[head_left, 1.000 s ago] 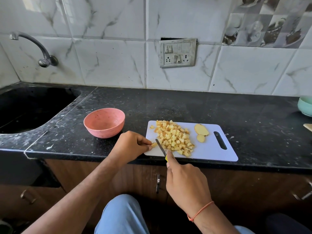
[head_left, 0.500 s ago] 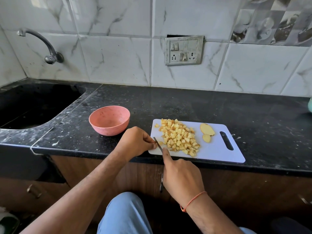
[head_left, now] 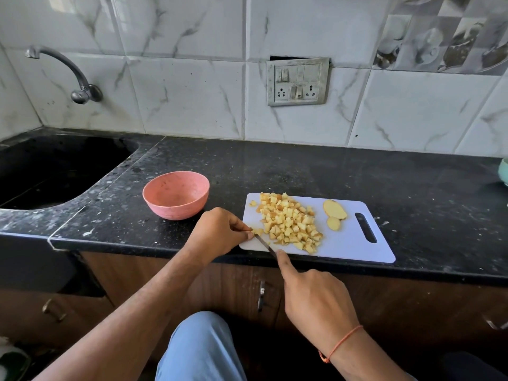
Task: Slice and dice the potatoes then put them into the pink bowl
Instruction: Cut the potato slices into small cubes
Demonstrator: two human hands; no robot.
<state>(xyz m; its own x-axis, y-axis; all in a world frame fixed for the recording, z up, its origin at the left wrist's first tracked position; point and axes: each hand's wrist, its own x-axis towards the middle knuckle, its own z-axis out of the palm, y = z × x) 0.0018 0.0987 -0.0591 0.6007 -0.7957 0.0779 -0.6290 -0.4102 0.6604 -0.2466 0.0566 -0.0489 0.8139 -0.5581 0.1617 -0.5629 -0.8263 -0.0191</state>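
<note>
Left hand [head_left: 220,234]: fingers curled, fingertips pinched together at the near-left corner of the cutting board [head_left: 354,246]. Right hand [head_left: 313,301]: curled grip, index finger stretched forward toward that same corner (orange thread at the wrist). Both forearms reach in from below.

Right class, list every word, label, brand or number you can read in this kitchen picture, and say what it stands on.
None can be read.
Switchboard on the wall: switches and sockets, no legible marking.
Cutting board, pink bowl and knife: no print visible.
Patterned tiles: pictures only, no words.
</note>
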